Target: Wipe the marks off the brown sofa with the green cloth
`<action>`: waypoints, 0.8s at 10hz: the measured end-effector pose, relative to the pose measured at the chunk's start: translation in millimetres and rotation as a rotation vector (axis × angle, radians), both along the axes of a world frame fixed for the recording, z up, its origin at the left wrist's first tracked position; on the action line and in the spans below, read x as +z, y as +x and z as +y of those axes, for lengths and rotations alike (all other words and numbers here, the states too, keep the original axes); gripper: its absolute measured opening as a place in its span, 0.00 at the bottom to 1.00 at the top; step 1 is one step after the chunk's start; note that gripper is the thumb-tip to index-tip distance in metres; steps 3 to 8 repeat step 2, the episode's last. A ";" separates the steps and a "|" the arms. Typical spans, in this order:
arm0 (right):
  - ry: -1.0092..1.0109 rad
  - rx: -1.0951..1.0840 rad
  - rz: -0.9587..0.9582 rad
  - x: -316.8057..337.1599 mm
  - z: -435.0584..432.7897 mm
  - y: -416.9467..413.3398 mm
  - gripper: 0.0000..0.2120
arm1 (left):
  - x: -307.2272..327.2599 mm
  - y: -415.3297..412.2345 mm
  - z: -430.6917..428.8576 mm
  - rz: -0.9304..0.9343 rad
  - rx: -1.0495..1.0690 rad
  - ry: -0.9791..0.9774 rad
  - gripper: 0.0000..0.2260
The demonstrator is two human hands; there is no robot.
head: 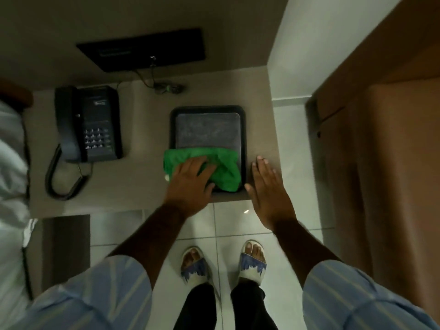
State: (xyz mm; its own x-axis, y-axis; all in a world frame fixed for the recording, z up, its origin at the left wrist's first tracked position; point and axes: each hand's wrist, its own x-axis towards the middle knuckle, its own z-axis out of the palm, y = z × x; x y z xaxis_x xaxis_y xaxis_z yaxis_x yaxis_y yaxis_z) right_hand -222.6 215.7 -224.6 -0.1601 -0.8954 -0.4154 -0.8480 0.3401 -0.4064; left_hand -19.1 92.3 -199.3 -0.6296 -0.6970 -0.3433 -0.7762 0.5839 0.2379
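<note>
A crumpled green cloth [221, 166] lies across the near edge of a black tray [207, 109] on a beige desk [133, 184]. My left hand [190, 184] rests flat on the cloth's left part, fingers spread over it, not closed around it. Just right of the tray, my right hand [266, 191] hovers flat with fingers extended, over the desk's front right corner, holding nothing. The brown surface [390, 163] at the right edge may be the sofa; I cannot tell for sure.
A black desk phone [88, 125] with a coiled cord sits at the desk's left. A dark panel [142, 50] with thin wires hangs on the wall behind. White bedding [12, 163] fills the left edge. White floor tiles and my sandalled feet [223, 263] lie below.
</note>
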 end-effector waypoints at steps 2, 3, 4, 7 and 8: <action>-0.084 -0.084 -0.116 83.3 -20.7 -23.7 0.30 | 56.1 5.1 -5.0 0.069 0.008 0.078 0.37; -0.084 -0.084 -0.116 83.3 -20.7 -23.7 0.30 | 56.1 5.1 -5.0 0.069 0.008 0.078 0.37; -0.084 -0.084 -0.116 83.3 -20.7 -23.7 0.30 | 56.1 5.1 -5.0 0.069 0.008 0.078 0.37; -0.084 -0.084 -0.116 83.3 -20.7 -23.7 0.30 | 56.1 5.1 -5.0 0.069 0.008 0.078 0.37; -0.084 -0.084 -0.116 83.3 -20.7 -23.7 0.30 | 56.1 5.1 -5.0 0.069 0.008 0.078 0.37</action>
